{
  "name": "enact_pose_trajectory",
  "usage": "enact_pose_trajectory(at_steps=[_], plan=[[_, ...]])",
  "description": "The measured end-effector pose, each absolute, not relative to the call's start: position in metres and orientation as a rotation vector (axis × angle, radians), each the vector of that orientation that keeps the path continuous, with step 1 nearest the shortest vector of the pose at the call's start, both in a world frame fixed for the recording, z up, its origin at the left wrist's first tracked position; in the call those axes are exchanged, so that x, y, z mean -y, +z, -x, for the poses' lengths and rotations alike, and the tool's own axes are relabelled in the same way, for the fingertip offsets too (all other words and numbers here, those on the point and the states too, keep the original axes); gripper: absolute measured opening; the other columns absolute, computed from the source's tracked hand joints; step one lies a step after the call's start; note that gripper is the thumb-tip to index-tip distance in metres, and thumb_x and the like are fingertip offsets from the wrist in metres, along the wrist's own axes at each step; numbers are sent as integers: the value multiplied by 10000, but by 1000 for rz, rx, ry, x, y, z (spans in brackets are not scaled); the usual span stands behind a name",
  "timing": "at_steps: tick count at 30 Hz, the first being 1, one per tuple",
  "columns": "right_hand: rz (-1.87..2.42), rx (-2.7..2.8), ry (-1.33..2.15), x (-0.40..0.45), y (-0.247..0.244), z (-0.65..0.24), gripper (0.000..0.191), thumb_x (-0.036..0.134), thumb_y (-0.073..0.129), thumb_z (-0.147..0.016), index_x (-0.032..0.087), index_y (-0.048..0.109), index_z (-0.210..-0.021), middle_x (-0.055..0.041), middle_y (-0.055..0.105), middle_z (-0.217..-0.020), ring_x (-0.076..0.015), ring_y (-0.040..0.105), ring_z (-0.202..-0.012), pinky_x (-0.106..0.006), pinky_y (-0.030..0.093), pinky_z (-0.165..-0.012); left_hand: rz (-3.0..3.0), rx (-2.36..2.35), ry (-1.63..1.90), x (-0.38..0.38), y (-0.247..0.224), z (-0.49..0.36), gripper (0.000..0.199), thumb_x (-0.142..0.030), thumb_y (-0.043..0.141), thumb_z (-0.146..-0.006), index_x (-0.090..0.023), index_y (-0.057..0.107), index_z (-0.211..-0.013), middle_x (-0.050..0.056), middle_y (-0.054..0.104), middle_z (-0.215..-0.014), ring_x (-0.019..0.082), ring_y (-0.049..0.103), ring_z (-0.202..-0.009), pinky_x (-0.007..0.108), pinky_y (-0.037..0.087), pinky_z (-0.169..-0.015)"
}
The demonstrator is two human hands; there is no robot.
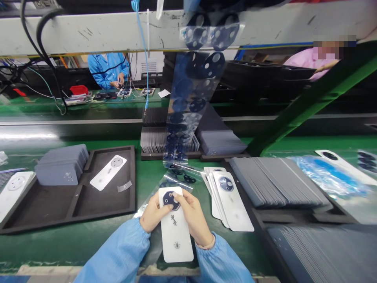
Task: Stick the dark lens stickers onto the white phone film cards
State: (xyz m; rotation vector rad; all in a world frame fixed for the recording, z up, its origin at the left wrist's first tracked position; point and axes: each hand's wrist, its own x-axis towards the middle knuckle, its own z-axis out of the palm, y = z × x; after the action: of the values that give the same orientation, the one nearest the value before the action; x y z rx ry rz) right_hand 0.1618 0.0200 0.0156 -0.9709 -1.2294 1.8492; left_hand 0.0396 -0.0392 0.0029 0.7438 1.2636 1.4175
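Between my two hands is a white phone back cover point(176, 236) with a dark eight-sided camera sticker near its top and black printed marks below. My left hand point(153, 212) grips its left edge, the thumb lying on the sticker's lower left. On the right edge is my right hand point(194, 214), its thumb pressing the sticker's upper right. Just beyond the cover, a clear film strip point(182, 102) with pairs of dark stickers hangs down to the bench. To the right lies a fanned pile of white covers point(232, 204) with dark stickers.
A black tray point(103, 208) at left holds grey panels point(61, 163) and a white cover point(108, 172). More grey panels point(279, 181) stand in trays at right, near blue-and-clear plastic point(330, 177). A green post point(309, 98) slants across the right. Two people work beyond.
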Motion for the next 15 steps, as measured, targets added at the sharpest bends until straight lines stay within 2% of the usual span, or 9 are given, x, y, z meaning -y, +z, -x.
enact_pose_trajectory(at_steps=[4,8,11,13,15], plan=[[906,1257,1989,-27,18,-170,455,453,688,-806,232,662,-1203,-52,739,-1025,-260,683,-931,-368,552,-783,-696,-1126,1448,39,3,-39,517,-256,815,-678,-193,597,-1142,53,713,-1009,211,662,-892,301,515,-778],[828,1415,1960,-25,14,-180,610,427,615,-864,261,442,-1425,-88,649,-1264,-258,652,-1095,-406,548,-894,-674,-1114,1511,37,4,-38,623,-249,806,-710,-219,512,-1258,78,668,-1170,225,649,-1008,334,516,-868],[931,1794,1553,-9,8,-185,788,358,620,-844,271,241,-1530,-126,427,-1496,-293,562,-1244,-455,517,-973,-654,-1199,1576,35,0,-37,604,-287,779,-753,-230,481,-1275,69,651,-1206,230,631,-1081,353,491,-949],[1050,2052,1139,5,2,-187,927,306,692,-774,283,184,-1550,-125,284,-1577,-344,492,-1313,-490,496,-1009,-629,-1224,1568,35,-3,-39,563,-318,743,-797,-237,462,-1279,62,652,-1202,232,623,-1108,362,482,-970],[1101,2185,768,18,-5,-190,985,244,697,-756,270,133,-1562,-136,277,-1578,-379,458,-1336,-506,494,-1015,-593,-1203,1521,36,-5,-40,532,-351,709,-830,-245,452,-1284,63,654,-1209,240,622,-1118,372,491,-959]])
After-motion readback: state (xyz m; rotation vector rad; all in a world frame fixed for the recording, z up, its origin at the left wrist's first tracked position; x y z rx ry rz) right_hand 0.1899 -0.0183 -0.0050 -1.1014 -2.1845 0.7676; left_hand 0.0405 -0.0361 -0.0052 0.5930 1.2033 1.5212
